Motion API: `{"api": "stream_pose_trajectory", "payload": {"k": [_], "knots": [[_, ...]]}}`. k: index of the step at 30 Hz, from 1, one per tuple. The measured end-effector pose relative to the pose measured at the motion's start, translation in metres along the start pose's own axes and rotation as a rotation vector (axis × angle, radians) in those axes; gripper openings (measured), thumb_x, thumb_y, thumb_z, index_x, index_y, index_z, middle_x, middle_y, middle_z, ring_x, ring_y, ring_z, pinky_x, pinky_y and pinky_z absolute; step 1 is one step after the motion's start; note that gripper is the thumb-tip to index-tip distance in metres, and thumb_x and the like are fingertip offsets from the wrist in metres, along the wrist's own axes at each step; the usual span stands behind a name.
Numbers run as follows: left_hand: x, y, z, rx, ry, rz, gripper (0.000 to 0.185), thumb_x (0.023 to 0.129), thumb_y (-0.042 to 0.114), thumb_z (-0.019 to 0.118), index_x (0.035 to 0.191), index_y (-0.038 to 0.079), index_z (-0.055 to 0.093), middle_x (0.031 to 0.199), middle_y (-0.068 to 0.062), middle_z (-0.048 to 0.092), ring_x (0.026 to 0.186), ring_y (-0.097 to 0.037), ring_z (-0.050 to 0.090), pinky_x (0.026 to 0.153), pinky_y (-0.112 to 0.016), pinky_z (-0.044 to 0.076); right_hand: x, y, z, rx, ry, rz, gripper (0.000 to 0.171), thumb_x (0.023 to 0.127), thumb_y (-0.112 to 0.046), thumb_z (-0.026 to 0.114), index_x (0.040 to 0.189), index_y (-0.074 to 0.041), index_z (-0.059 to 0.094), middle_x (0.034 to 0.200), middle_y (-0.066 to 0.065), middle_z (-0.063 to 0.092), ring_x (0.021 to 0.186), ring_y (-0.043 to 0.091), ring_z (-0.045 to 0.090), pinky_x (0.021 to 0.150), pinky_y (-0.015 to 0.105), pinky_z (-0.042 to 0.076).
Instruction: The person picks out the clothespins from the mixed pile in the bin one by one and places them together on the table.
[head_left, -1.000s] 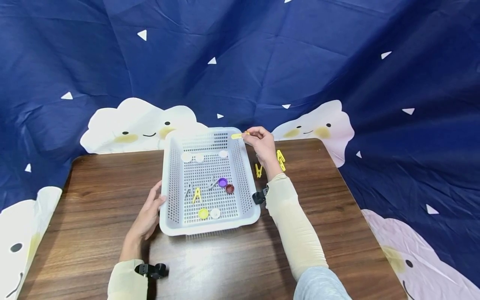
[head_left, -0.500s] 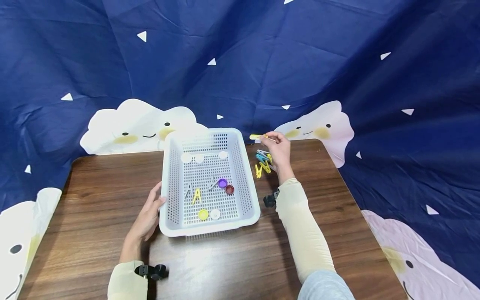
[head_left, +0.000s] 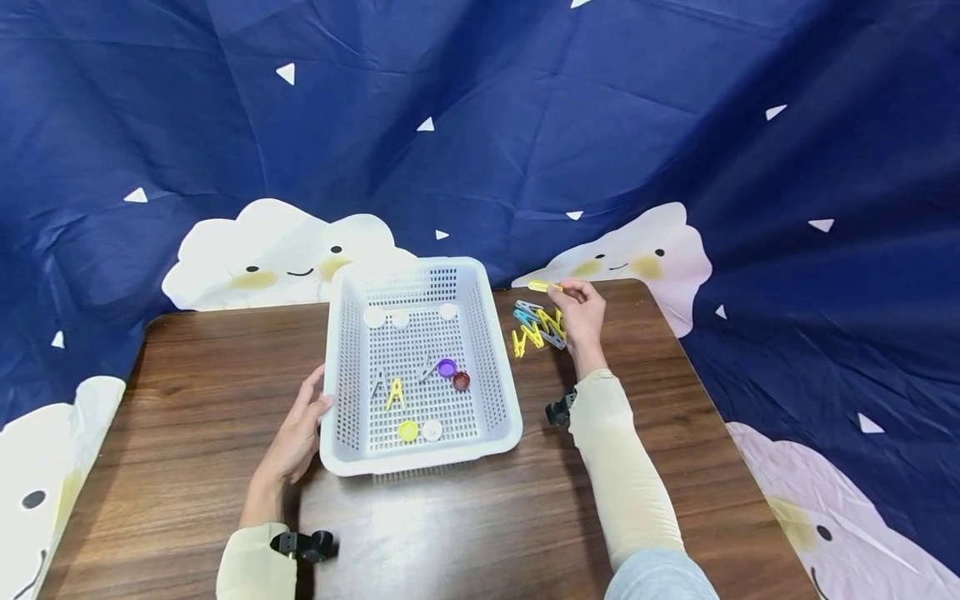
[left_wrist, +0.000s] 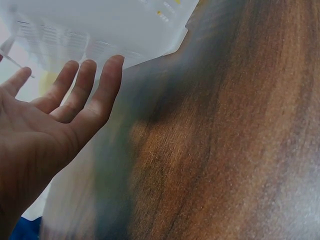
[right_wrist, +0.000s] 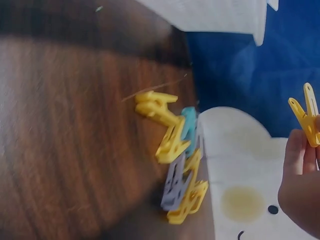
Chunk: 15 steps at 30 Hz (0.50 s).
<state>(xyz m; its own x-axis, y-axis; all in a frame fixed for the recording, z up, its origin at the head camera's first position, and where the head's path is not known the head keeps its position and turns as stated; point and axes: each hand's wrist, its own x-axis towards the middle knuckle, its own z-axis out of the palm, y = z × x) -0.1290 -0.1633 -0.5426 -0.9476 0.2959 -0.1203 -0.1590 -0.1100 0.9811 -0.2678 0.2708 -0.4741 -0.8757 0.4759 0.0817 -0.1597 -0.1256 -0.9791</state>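
2 hands at work over a dark wood table [head_left: 180, 400]. Right hand [head_left: 579, 310] raised just past the far right corner of the white perforated basket [head_left: 491, 367], fingers pinching 1 yellow clothespin [head_left: 543, 287] held in the air above the table, pointing left; wrist view shows the same pin [right_wrist: 307, 116] gripped at the fingertips [right_wrist: 296, 150]

Pile of loose clothespins [head_left: 537, 325] on the table directly below and left of that hand, just beside the basket's right wall: mostly yellow, with 1 blue and 1 grey-lilac among them [right_wrist: 176, 165]

Left hand [head_left: 298, 435] flat and relaxed, fingers straight, laid against the basket's near left side, grasping nothing; palm open in the wrist view [left_wrist: 47, 135]

Inside the basket: 1 yellow pin [head_left: 394, 392], 2 pale grey pins, 1 purple cap [head_left: 447, 367], 1 dark red cap [head_left: 461, 381], 1 yellow cap [head_left: 408, 431], 1 white cap [head_left: 432, 430], 3 white caps along the far wall [head_left: 401, 316]

Blue cloth backdrop with cloud faces [head_left: 277, 250] hangs behind
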Motion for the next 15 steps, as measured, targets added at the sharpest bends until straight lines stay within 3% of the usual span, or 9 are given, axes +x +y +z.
{"api": "stream_pose_trajectory", "payload": {"k": [12,15], "knots": [[0.002,-0.002,-0.001,0.002,-0.004,0.009,0.059,0.111,0.035,0.034,0.163,0.026,0.007,0.158,-0.024,0.024,0.132,-0.036,0.043,0.091,-0.04,0.05,0.01,0.02,-0.026,-0.062,0.063,-0.013,0.025,0.081,0.01,0.076,0.101,0.017,0.063,0.074,-0.004,0.065,0.072,0.008,0.062,0.069,0.019,0.052],[0.002,-0.002,-0.002,0.0,-0.005,0.014,0.059,0.111,0.034,0.035,0.163,0.025,0.007,0.158,-0.024,0.024,0.132,-0.037,0.043,0.091,-0.039,0.05,0.008,0.02,-0.03,-0.073,0.064,-0.004,0.029,0.082,0.01,0.076,0.106,0.021,0.062,0.08,0.005,0.067,0.071,0.008,0.062,0.066,0.02,0.051]]}}
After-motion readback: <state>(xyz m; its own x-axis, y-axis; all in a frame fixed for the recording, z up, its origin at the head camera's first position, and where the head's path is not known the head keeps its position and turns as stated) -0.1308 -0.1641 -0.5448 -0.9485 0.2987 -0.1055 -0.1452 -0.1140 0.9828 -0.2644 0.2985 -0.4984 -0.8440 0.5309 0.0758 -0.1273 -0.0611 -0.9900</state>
